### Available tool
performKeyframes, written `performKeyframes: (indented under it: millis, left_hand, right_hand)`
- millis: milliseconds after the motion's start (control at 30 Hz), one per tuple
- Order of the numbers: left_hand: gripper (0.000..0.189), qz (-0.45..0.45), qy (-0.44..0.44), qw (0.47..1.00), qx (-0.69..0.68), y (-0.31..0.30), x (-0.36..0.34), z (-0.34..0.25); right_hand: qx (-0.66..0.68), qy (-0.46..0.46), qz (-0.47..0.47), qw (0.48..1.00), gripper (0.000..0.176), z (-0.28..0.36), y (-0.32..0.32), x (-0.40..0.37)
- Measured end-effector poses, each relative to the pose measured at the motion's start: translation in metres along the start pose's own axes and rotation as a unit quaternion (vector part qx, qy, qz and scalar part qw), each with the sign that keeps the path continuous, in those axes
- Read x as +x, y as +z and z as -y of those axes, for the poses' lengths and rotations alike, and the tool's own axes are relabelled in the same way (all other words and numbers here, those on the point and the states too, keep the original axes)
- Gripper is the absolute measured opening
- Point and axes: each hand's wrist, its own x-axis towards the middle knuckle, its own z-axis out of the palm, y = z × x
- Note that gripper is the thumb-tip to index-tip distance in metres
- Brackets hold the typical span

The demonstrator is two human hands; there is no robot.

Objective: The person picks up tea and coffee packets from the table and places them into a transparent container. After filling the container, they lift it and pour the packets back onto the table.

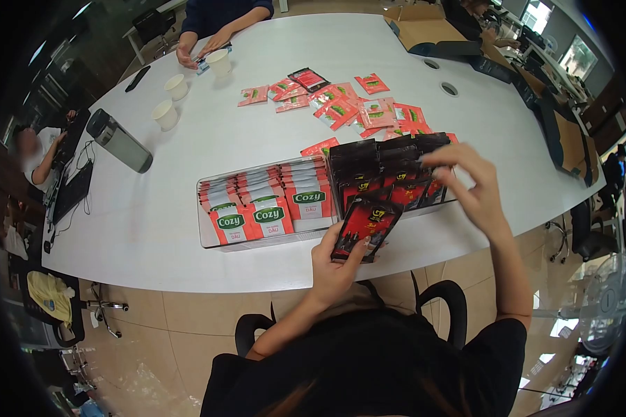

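Observation:
Black coffee sachets (367, 228) are held in my left hand (337, 267), in front of the clear tray near the table's front edge. My right hand (469, 184) hovers over the right end of the tray, fingers apart, with nothing seen between them. Rows of black sachets (407, 191) stand in the tray's right part. Its left part holds rows of red and white Cozy sachets (268, 215). Behind the tray lies a loose pile of red sachets (337, 111), with one black sachet (309, 79) at its back.
A grey bottle (120, 141) stands at the left, near white cups (165, 115) and a black phone (138, 78). Another person's hands (205, 51) rest at the far edge. Open cardboard boxes (435, 35) line the right edge. Cable holes (449, 89) pierce the white table (257, 139).

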Motion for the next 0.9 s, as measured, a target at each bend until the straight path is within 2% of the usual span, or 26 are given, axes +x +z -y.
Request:
performKeyframes:
  millis: [33,133,200,300,467,533,633,700,767,833,900]
  left_hand:
    - [0.031,-0.001,0.003,1.0,0.016,-0.001,0.0,0.003]
    - [0.032,0.016,0.009,0.998,0.06,-0.004,-0.003,0.004]
    - [0.039,0.024,-0.013,0.999,0.042,-0.007,-0.004,0.002]
    - [0.047,0.085,0.107,0.977,0.161,-0.008,0.0,-0.003]
    - [0.047,0.102,0.065,0.969,0.214,-0.005,-0.006,-0.006]
    - [0.046,0.114,0.06,0.963,0.238,-0.002,-0.007,-0.006]
    - [0.045,0.134,0.184,0.934,0.276,-0.001,-0.004,0.003]
    - [0.041,0.124,0.198,0.931,0.282,0.001,-0.003,0.0]
    - [0.037,0.088,0.22,0.922,0.307,0.005,-0.003,-0.003]
    - [0.034,0.066,0.297,0.889,0.343,-0.004,-0.005,-0.001]
    - [0.032,0.046,0.342,0.853,0.391,-0.014,-0.008,-0.003]
  right_hand:
    - [0.026,0.012,0.026,0.999,0.032,0.011,0.006,-0.003]
    - [0.003,-0.039,0.013,0.999,0.028,0.033,0.036,-0.008]
    - [0.02,-0.015,0.013,1.0,0.028,0.035,0.044,-0.017]
    - [0.009,-0.009,0.007,1.0,0.026,0.035,0.038,-0.016]
    - [-0.018,-0.009,0.04,0.999,0.027,0.045,0.029,-0.026]
    - [0.049,0.035,0.066,0.996,0.027,0.048,0.033,-0.036]
    - [0.068,0.067,0.084,0.992,0.025,0.046,0.033,-0.046]
    - [0.071,0.077,0.084,0.991,0.024,0.047,0.026,-0.051]
    - [-0.004,0.049,0.015,0.999,0.024,0.047,0.004,-0.049]
    - [-0.086,0.061,-0.074,0.992,0.022,0.045,-0.025,-0.043]
    - [-0.218,0.043,-0.105,0.969,0.019,0.035,-0.04,-0.036]
